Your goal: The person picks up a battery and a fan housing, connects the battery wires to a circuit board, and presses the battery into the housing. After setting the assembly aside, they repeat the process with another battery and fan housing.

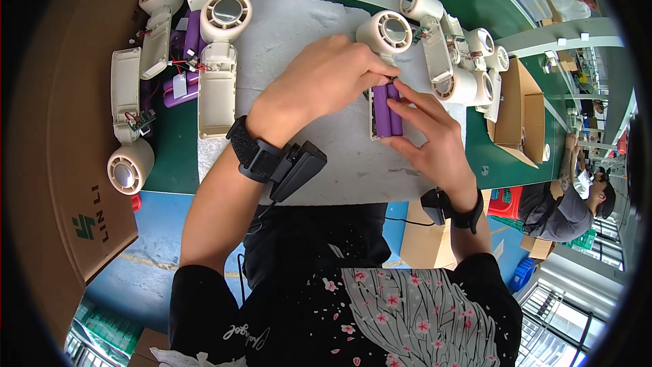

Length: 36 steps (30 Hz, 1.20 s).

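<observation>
White handheld fan [382, 32] on the right half of a pale foam sheet [305, 177], round head away from the body, handle toward it, with two purple cells [382, 115] side by side in the opened handle. Left hand [322, 75] reaching across from the left, fingertips drawn together at the upper end of the cells, just below the fan head; impossible to tell what, if anything, is pinched in that grip. Right hand [435, 139] closed on the handle from the right, its grip moderately spread, thumb at the lower end, fingers against the cells and near their top. Black straps with dark devices on both wrists.

Along the sheet's left edge, another fan with a hollow handle shell [217, 98]. Farther left on the green tabletop [166, 180], more fan parts [125, 85], red wires and loose purple cells [192, 34]. To the right, a cluster of white fans [454, 86] beside an open cardboard box [502, 119]. At far left, a tall brown carton [54, 129]. Well apart at right, a person in grey top and dark cap [570, 214].
</observation>
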Available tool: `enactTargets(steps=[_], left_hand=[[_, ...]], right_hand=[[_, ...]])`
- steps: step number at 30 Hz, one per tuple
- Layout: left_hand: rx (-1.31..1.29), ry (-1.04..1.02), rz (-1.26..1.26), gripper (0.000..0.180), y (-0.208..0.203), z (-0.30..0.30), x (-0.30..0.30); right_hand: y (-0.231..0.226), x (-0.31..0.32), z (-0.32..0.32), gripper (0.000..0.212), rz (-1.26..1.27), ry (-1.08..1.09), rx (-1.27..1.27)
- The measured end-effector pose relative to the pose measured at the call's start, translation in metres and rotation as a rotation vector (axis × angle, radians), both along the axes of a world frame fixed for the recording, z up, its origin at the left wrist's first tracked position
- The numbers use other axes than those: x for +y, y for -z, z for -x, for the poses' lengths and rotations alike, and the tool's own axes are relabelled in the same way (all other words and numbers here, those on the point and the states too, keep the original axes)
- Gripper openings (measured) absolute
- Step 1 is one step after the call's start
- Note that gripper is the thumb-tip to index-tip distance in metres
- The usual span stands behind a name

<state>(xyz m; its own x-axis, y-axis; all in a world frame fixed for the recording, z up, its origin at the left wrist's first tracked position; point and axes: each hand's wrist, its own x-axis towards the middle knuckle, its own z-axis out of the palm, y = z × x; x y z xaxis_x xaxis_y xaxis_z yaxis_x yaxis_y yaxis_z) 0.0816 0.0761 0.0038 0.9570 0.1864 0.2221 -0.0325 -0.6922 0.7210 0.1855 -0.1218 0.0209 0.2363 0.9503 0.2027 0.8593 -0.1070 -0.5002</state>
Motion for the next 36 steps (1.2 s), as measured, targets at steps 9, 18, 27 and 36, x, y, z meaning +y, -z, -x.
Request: enactTargets(steps=[9,18,27,36], left_hand=[[0.054,-0.012,0.014,0.023,-0.004,0.0,0.003],[0.032,-0.005,0.038,0.024,0.001,-0.001,0.004],[0.056,0.036,0.073,0.025,0.001,-0.003,0.007],[0.05,0.002,0.106,0.023,0.001,-0.003,0.008]], right_hand=[[0.002,0.002,-0.005,0.044,-0.028,-0.002,0.055],[-0.003,0.007,-0.004,0.035,-0.006,0.015,0.112],[-0.009,0.019,-0.013,0.046,0.074,-0.055,0.234],[-0.014,0.028,-0.006,0.062,0.177,-0.011,0.251]])
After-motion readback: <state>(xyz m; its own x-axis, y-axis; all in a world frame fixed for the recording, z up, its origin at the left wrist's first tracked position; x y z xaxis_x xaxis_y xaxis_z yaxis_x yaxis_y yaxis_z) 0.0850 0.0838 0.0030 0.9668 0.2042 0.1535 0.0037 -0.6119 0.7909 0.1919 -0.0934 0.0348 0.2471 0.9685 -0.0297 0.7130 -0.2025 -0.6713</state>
